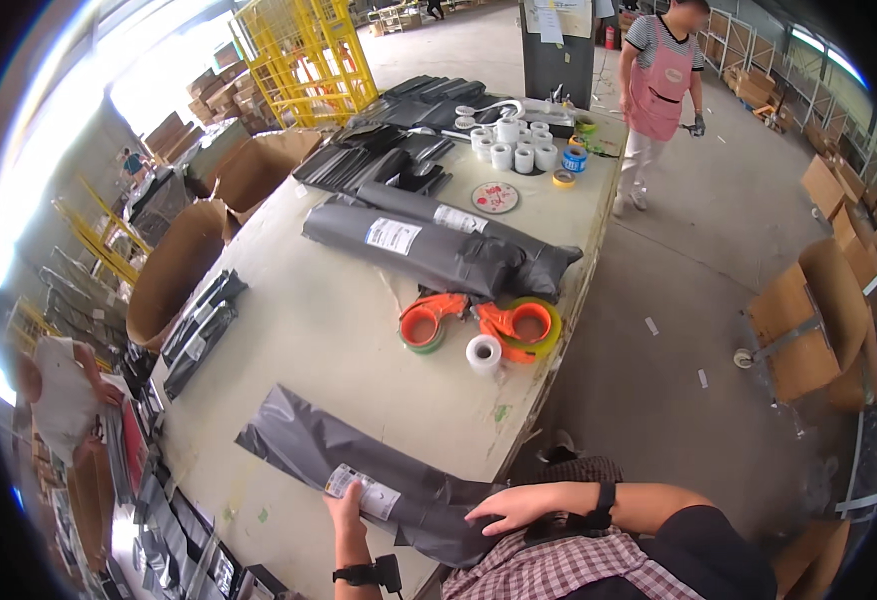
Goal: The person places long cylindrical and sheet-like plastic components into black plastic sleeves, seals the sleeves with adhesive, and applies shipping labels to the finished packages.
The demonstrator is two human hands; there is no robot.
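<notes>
A long grey plastic mailing bag [304, 440] with a white label [372, 497] lies slantwise along the table's near edge. My left hand [345, 508] is closed at the bag's near edge, its thumb on the label and the other fingers partly hidden. Across the bag's right end rests my right hand [514, 506], fingers stretched out on the plastic. Farther up are two orange tape dispensers [437, 308] [504, 318] and a white roll [483, 352]. Behind them lie two more filled grey mailing bags [359, 232] [474, 222], both labelled.
Several white rolls [524, 158], a blue tape roll [575, 158] and a round printed disc [496, 198] sit toward the table's far end. Dark flat bags [344, 160] are piled there. Cardboard boxes [174, 265] line the left side. A person in a pink apron [657, 90] stands at right.
</notes>
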